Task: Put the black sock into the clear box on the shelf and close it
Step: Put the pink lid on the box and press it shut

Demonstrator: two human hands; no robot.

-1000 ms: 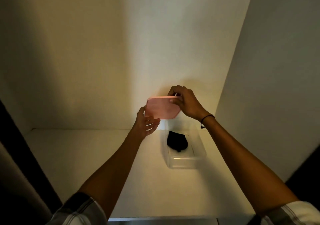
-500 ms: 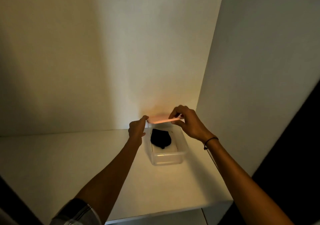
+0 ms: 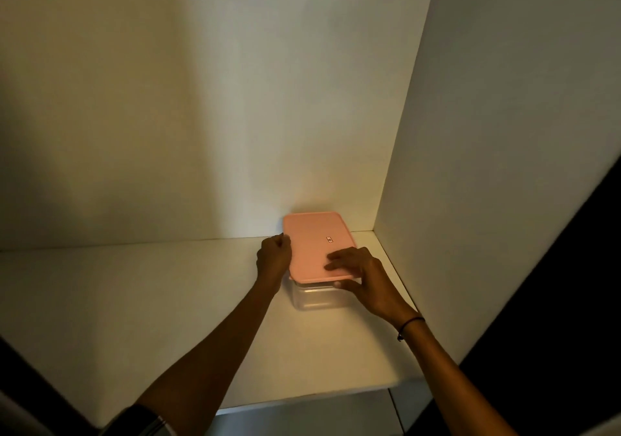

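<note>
Pressing down on the pink lid [image 3: 317, 245], my right hand [image 3: 364, 279] lies flat on its near right part, fingers [image 3: 339, 256] spread open on top and the thumb hooked under the front rim. My left hand [image 3: 274, 259] is curled shut against the lid's left edge at nine o'clock; whether it pinches the rim I cannot tell. The lid sits over the clear box [image 3: 316, 297], whose transparent front wall shows beneath it at six o'clock. The black sock is hidden under the lid, so I cannot see it from here.

The box stands in the back right corner of the white shelf [image 3: 134, 301]. Its far edge is close to the back wall [image 3: 235, 99] at twelve o'clock, and the side panel [image 3: 504, 133] rises at three o'clock with only a narrow strip of shelf between it and the box. To nine o'clock the shelf runs wide and bare, and toward six o'clock there is open board up to the front edge, over which my forearms reach.

A thin dark band [image 3: 408, 324] circles my right wrist, and a striped sleeve [image 3: 144, 422] shows low at seven o'clock.

Counted: one box, one lid, two hands, one wristband, and a small label [image 3: 329, 239] on the lid
</note>
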